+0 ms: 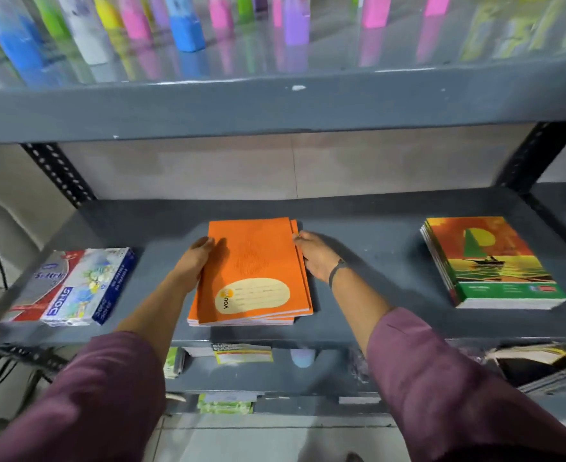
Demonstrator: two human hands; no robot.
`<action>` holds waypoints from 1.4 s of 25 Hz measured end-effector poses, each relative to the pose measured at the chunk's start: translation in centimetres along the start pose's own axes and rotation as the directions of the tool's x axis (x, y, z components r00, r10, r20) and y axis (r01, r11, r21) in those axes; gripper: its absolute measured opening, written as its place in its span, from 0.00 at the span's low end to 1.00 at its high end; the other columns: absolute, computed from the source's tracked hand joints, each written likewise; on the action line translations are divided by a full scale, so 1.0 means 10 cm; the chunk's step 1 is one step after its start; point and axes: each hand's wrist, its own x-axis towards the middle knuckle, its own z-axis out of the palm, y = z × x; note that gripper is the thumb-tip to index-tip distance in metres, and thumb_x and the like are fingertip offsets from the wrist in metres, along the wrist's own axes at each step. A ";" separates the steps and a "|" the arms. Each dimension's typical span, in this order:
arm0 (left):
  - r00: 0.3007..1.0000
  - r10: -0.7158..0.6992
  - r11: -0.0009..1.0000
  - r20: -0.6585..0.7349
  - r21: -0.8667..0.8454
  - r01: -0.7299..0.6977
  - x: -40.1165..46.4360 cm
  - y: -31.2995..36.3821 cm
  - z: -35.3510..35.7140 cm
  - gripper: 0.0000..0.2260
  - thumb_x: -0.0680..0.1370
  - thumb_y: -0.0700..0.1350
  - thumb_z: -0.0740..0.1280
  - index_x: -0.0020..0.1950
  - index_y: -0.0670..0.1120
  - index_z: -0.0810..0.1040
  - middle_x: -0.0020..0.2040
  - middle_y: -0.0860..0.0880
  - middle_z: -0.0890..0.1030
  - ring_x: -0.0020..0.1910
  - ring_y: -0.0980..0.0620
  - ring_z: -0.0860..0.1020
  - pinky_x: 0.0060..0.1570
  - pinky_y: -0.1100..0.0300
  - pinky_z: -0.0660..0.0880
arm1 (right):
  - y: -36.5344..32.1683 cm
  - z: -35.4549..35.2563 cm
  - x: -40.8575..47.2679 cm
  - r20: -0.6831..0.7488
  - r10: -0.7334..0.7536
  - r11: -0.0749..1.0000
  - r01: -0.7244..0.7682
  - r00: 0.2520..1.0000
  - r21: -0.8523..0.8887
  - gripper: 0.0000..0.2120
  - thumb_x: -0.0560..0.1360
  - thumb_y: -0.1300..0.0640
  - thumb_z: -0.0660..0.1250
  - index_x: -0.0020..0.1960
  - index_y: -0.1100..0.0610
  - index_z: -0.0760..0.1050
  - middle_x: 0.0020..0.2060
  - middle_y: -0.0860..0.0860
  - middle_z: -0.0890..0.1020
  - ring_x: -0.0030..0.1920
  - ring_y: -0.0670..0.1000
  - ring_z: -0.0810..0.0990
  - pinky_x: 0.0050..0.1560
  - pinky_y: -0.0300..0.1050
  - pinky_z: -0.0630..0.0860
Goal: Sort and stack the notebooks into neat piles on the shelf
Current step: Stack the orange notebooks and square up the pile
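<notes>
Notebooks (251, 271) between left hand (193, 261) and right hand (314, 255)

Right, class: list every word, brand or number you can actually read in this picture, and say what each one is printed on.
"you": on the cream label of the top orange notebook.
"DOMS": on the boxes at the left of the shelf.
"SUPER": on a yellow-green pack on the shelf below.
Other print on the boxes, and the label on the sailboat notebooks, is too blurred.
</notes>
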 end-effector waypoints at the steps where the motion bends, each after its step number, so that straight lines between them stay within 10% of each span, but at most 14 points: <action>1: 1.000 -0.007 0.999 0.024 0.045 0.005 0.03 0.03 0.00 0.22 0.80 0.48 0.58 0.71 0.40 0.64 0.65 0.38 0.75 0.62 0.41 0.76 0.63 0.49 0.72 | 0.02 0.01 0.03 -0.019 0.001 1.000 0.000 1.000 0.010 0.17 0.82 0.56 0.54 0.69 0.60 0.67 0.68 0.60 0.74 0.67 0.58 0.74 0.68 0.54 0.70; 4: 0.998 0.005 0.972 0.061 0.236 -0.019 0.07 0.08 0.05 0.20 0.81 0.49 0.56 0.71 0.45 0.64 0.69 0.41 0.72 0.62 0.41 0.74 0.58 0.53 0.73 | 0.01 0.07 0.03 -0.062 0.022 0.999 -0.020 0.998 0.042 0.22 0.81 0.54 0.56 0.74 0.56 0.60 0.69 0.57 0.72 0.67 0.59 0.73 0.62 0.53 0.74; 8: 0.997 0.023 0.962 0.070 0.268 -0.041 0.13 0.09 0.03 0.16 0.81 0.47 0.55 0.68 0.45 0.65 0.65 0.38 0.74 0.39 0.50 0.76 0.37 0.59 0.74 | 0.05 0.20 0.05 -0.037 0.037 0.999 -0.036 0.999 0.032 0.27 0.80 0.51 0.58 0.77 0.52 0.53 0.72 0.56 0.68 0.69 0.58 0.70 0.68 0.58 0.70; 14: 0.997 -0.055 0.993 0.059 0.111 0.048 0.04 0.08 -0.07 0.23 0.79 0.54 0.57 0.71 0.45 0.63 0.66 0.40 0.74 0.57 0.39 0.77 0.56 0.45 0.76 | 0.05 0.20 -0.12 -0.034 0.044 0.971 -0.035 0.998 0.237 0.34 0.80 0.52 0.59 0.78 0.52 0.42 0.73 0.58 0.66 0.70 0.59 0.69 0.69 0.61 0.68; 20: 0.990 -0.084 0.991 0.115 -0.093 0.095 -0.39 -0.41 -0.26 0.20 0.77 0.60 0.55 0.62 0.50 0.70 0.49 0.46 0.82 0.36 0.50 0.84 0.32 0.57 0.79 | 0.39 0.21 -0.51 0.085 0.007 0.957 -0.031 0.996 0.290 0.36 0.79 0.49 0.59 0.78 0.50 0.40 0.76 0.54 0.62 0.73 0.55 0.66 0.71 0.60 0.66; 24: 0.990 -0.109 0.985 0.083 -0.121 0.119 -0.54 -0.36 -0.20 0.20 0.77 0.60 0.56 0.64 0.50 0.68 0.53 0.43 0.80 0.40 0.47 0.81 0.36 0.54 0.77 | 0.39 0.27 -0.60 0.083 -0.033 0.969 0.012 0.996 0.247 0.39 0.78 0.48 0.62 0.78 0.51 0.39 0.77 0.51 0.57 0.76 0.52 0.60 0.75 0.56 0.61; 27: 0.971 0.026 0.985 0.238 0.158 -0.065 -0.72 -0.34 -0.34 0.30 0.70 0.56 0.70 0.67 0.47 0.65 0.61 0.46 0.77 0.50 0.49 0.79 0.49 0.55 0.77 | 0.39 0.13 -0.78 0.176 -0.077 0.992 0.092 0.981 -0.081 0.43 0.74 0.56 0.70 0.78 0.53 0.44 0.70 0.48 0.71 0.66 0.46 0.72 0.72 0.46 0.64; 30: 0.947 0.056 0.777 0.317 0.582 -0.241 -0.84 -0.44 -0.43 0.37 0.64 0.43 0.78 0.67 0.46 0.63 0.62 0.46 0.76 0.59 0.45 0.76 0.61 0.49 0.74 | 0.44 0.13 -0.87 0.175 -0.024 0.711 0.140 0.984 -0.690 0.54 0.64 0.59 0.78 0.78 0.53 0.45 0.72 0.53 0.69 0.69 0.52 0.70 0.71 0.50 0.68; 35: 0.964 0.198 0.648 0.175 0.715 -0.263 -0.84 -0.43 -0.41 0.30 0.64 0.43 0.78 0.63 0.43 0.70 0.62 0.43 0.78 0.58 0.41 0.77 0.58 0.49 0.74 | 0.35 0.33 -0.83 0.048 -0.064 0.460 0.072 0.997 -0.885 0.59 0.63 0.62 0.79 0.78 0.54 0.39 0.70 0.61 0.70 0.67 0.61 0.73 0.62 0.50 0.73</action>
